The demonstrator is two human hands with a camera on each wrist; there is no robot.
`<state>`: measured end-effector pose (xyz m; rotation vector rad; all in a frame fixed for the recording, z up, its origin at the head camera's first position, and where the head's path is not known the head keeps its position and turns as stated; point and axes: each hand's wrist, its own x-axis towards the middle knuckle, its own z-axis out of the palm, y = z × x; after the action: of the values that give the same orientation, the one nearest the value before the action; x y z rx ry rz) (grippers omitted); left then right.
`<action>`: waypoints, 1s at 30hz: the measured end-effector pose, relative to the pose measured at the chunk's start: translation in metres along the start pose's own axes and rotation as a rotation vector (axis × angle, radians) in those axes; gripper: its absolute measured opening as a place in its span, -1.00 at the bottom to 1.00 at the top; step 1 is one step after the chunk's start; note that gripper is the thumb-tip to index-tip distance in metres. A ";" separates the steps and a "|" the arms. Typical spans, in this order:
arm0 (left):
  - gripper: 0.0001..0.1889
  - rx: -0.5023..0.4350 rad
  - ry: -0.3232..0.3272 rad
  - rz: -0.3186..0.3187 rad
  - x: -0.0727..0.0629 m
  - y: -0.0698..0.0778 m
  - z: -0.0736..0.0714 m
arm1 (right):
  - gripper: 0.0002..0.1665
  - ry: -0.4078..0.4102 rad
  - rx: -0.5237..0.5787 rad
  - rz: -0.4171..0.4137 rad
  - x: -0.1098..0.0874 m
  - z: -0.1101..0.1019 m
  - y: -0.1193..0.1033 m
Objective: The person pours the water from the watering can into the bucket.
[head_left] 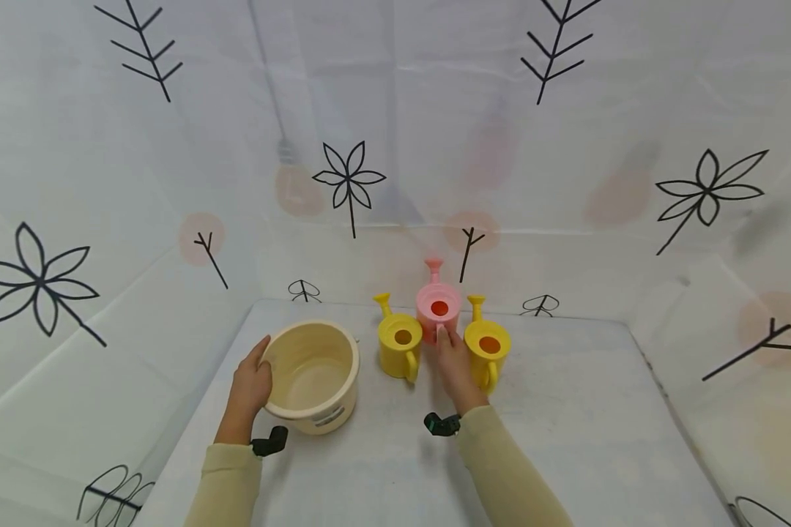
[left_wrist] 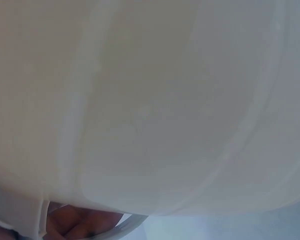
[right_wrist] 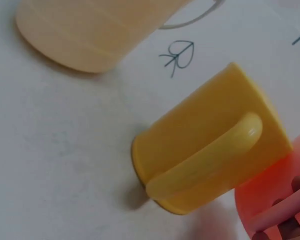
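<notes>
At the left, my left hand (head_left: pixel 250 384) grips the side of a cream plastic bucket (head_left: pixel 310 348), thumb over its rim. The bucket's pale wall (left_wrist: pixel 165 115) fills most of the left wrist view, with curled fingers (left_wrist: pixel 90 224) at the bottom edge. My right hand (head_left: pixel 458 366) holds a pink watering can (head_left: pixel 428 316) by its handle, its spout pointing away. In the right wrist view those fingers (right_wrist: pixel 291 227) wrap the handle. Close on either side of the pink can are two yellow watering cans, the left one (head_left: pixel 392 357) and the right one (head_left: pixel 497 364).
A white table (head_left: pixel 362 476) lies under everything, its back edge meeting a pale cloth backdrop (head_left: pixel 409 183) printed with black plants and peach spots. Similar cloth hangs at both sides. The left yellow can stands between the bucket and my right hand.
</notes>
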<state>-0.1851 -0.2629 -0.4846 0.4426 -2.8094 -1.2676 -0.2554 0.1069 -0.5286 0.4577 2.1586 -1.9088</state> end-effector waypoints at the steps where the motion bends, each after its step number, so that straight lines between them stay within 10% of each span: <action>1: -0.41 0.001 0.001 0.001 0.000 0.000 0.000 | -0.01 0.002 0.002 -0.008 0.001 0.000 0.002; 30: -0.42 0.013 0.007 0.015 0.000 -0.003 0.000 | -0.11 -0.019 -0.003 0.046 0.015 -0.002 0.024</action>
<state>-0.1840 -0.2649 -0.4868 0.4248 -2.8113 -1.2437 -0.2602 0.1129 -0.5559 0.4829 2.1202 -1.8779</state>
